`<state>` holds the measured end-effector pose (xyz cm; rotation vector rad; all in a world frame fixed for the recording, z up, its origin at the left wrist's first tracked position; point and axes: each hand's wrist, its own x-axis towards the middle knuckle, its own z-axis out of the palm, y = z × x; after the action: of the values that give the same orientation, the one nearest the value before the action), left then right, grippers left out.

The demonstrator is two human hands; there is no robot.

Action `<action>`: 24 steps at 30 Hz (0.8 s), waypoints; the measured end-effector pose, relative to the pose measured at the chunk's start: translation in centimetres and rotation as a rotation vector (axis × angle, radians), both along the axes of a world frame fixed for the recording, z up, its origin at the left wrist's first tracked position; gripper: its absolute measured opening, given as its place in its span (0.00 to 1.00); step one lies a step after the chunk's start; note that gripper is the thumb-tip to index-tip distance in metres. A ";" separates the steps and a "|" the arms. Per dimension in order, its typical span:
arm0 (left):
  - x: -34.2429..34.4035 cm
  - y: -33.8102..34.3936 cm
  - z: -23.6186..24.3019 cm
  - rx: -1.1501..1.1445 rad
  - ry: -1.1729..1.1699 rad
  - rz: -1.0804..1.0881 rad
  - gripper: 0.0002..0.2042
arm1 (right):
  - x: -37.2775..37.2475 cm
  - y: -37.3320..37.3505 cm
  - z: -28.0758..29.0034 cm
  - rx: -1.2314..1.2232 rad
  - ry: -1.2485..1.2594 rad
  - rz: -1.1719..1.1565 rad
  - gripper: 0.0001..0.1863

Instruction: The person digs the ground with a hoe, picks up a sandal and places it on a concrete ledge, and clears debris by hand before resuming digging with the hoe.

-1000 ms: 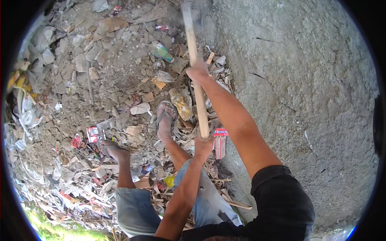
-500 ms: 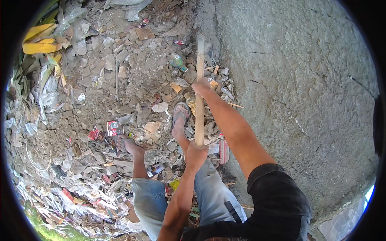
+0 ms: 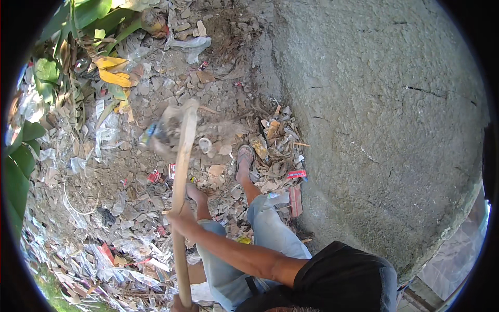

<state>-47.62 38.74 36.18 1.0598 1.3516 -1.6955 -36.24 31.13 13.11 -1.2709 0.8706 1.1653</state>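
A hoe with a long pale wooden handle [image 3: 183, 156] crosses in front of my legs, its far end up and its near end at the lower edge. My right hand [image 3: 185, 222] is wrapped round the handle at its middle. Near the butt end my left hand [image 3: 184, 306] is closed on it, partly cut off by the picture's edge. At the far end the blade is smeared by motion and hard to make out. Blurred rubble and a bottle-like piece of litter [image 3: 149, 133] are beside it, above the ground [image 3: 150, 177].
A rough grey concrete wall [image 3: 384, 140] rises along the right. My sandalled foot [image 3: 245, 158] stands among stones, plastic scraps and loose litter. Green plants with yellow leaves [image 3: 115, 78] grow at the far left. A red-and-white packet [image 3: 297, 174] lies by the wall.
The hoe has swung left, away from the wall, with both hands keeping hold. Rubble and litter are now blurred in motion around its far end. The view has shifted too.
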 end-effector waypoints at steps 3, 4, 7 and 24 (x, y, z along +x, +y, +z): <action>-11.9 0.7 4.6 0.381 -0.410 -0.195 0.22 | -3.6 4.5 6.3 0.261 0.122 -0.006 0.19; -11.8 0.2 4.6 0.414 -0.435 -0.194 0.22 | -3.3 5.3 7.7 0.276 0.140 -0.022 0.19; -11.3 -3.4 1.1 0.496 -0.467 -0.196 0.19 | -1.0 3.3 7.5 0.263 -0.042 0.017 0.20; 27.5 -35.8 -45.5 0.183 -1.337 0.138 0.18 | 43.8 -29.0 -18.7 -0.590 -0.854 0.108 0.17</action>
<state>-20.12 2.96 -9.28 1.6690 0.6217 -0.4398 7.60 2.10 -5.54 -2.0887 0.4939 0.3299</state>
